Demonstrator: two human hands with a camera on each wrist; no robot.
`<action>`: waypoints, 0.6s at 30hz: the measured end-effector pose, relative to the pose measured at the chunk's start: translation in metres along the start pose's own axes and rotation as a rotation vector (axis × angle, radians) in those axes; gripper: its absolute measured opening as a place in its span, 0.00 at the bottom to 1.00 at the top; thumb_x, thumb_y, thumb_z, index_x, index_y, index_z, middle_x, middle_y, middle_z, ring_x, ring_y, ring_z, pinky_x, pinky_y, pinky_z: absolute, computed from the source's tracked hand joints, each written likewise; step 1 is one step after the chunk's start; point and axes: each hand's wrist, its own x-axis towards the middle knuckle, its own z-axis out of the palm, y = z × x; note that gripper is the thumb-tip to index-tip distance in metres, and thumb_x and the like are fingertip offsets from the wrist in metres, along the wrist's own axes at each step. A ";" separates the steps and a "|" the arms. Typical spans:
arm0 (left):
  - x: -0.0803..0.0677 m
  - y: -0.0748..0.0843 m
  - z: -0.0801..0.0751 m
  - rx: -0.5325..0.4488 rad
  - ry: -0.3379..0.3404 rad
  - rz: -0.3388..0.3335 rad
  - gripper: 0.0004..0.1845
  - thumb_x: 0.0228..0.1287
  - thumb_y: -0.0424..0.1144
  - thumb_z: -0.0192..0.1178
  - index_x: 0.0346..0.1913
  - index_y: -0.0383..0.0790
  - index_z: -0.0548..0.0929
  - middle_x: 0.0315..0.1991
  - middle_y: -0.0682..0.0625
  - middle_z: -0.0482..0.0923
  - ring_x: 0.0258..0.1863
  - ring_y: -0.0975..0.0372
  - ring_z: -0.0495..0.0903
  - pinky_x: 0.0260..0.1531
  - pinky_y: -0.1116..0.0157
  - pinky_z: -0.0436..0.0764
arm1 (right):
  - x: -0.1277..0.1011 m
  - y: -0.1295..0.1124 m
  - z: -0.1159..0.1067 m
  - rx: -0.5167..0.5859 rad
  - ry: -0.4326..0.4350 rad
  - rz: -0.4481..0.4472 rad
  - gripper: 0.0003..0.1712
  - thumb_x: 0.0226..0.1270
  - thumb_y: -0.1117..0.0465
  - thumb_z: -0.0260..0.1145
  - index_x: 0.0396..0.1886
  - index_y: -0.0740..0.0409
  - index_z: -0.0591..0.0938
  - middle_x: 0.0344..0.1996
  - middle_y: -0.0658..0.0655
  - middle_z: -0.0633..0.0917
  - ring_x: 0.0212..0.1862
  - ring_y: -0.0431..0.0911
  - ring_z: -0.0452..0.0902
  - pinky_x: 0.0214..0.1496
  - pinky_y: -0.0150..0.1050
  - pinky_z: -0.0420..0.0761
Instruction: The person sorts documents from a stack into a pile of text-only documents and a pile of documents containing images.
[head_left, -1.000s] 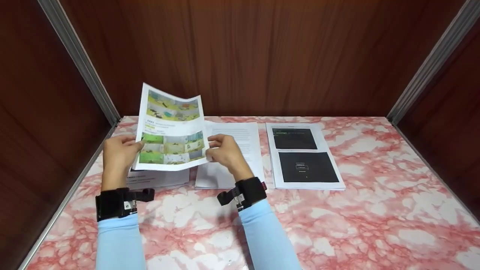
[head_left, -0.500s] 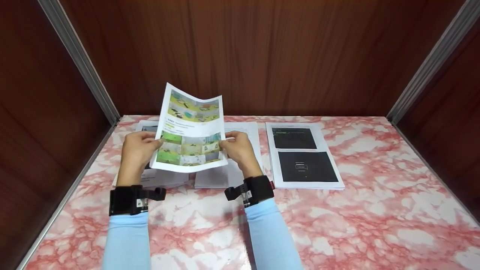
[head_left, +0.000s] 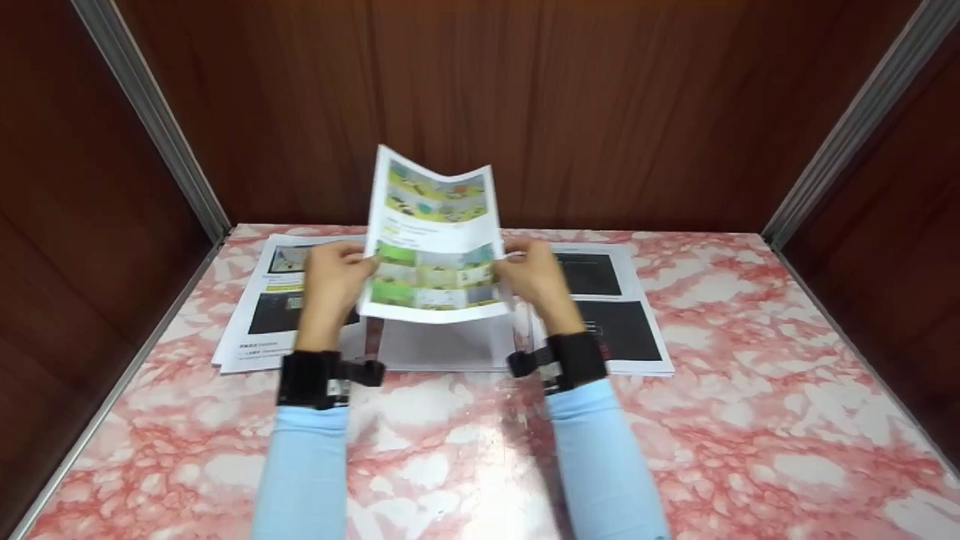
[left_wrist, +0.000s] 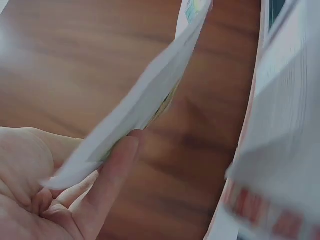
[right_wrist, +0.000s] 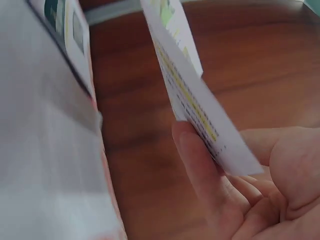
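Both hands hold up a printed sheet of paper (head_left: 435, 240) with colour pictures, bowed in the middle and tilted toward the head camera. My left hand (head_left: 332, 281) pinches its left edge and my right hand (head_left: 538, 281) its right edge. In the left wrist view the paper (left_wrist: 135, 105) is seen almost edge-on between thumb and fingers. From the right wrist the paper (right_wrist: 195, 105) shows lines of text with yellow marking. Below the raised sheet lies the middle paper stack (head_left: 442, 349), mostly hidden behind it.
A left paper stack (head_left: 251, 330), with dark pictures and text, lies partly behind the left forearm. The right paper stack (head_left: 652, 352), printed with dark screens, is partly covered by the right hand. A wooden back panel (head_left: 637, 112) rises behind the red-and-white marbled table (head_left: 750, 420).
Both hands have carried the sheet rightward, from over the left stack to over the middle one. More of the left stack shows now. The grip on both edges stays the same.
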 end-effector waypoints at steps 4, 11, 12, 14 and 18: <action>-0.004 0.017 0.039 -0.070 -0.031 0.022 0.14 0.57 0.30 0.64 0.48 0.30 0.85 0.41 0.39 0.85 0.38 0.55 0.84 0.39 0.63 0.80 | -0.003 0.004 -0.045 -0.027 -0.005 0.028 0.18 0.56 0.70 0.63 0.48 0.66 0.81 0.34 0.62 0.86 0.28 0.44 0.79 0.23 0.32 0.74; -0.019 0.030 0.104 -0.134 -0.053 0.017 0.13 0.56 0.29 0.65 0.46 0.32 0.86 0.37 0.42 0.86 0.35 0.56 0.85 0.36 0.63 0.81 | -0.011 0.025 -0.114 -0.031 -0.003 0.100 0.19 0.58 0.68 0.64 0.50 0.71 0.80 0.39 0.64 0.83 0.31 0.44 0.80 0.32 0.34 0.80; -0.021 0.031 0.112 -0.148 -0.057 0.001 0.13 0.56 0.29 0.66 0.45 0.33 0.86 0.37 0.43 0.86 0.34 0.57 0.85 0.35 0.63 0.82 | -0.013 0.028 -0.122 -0.020 -0.012 0.119 0.19 0.59 0.68 0.64 0.51 0.72 0.78 0.40 0.64 0.82 0.32 0.44 0.80 0.34 0.35 0.81; -0.026 0.033 0.127 -0.159 -0.066 -0.024 0.12 0.56 0.29 0.66 0.45 0.33 0.86 0.36 0.44 0.86 0.33 0.57 0.85 0.34 0.64 0.82 | -0.016 0.036 -0.138 -0.005 -0.024 0.162 0.20 0.62 0.66 0.64 0.52 0.72 0.76 0.42 0.65 0.81 0.34 0.45 0.81 0.36 0.37 0.82; -0.035 0.035 0.152 -0.170 -0.116 -0.071 0.14 0.57 0.30 0.66 0.47 0.33 0.85 0.37 0.44 0.86 0.34 0.58 0.84 0.33 0.65 0.82 | -0.024 0.051 -0.165 0.027 -0.045 0.237 0.23 0.66 0.63 0.63 0.56 0.72 0.72 0.47 0.67 0.80 0.40 0.47 0.81 0.41 0.39 0.82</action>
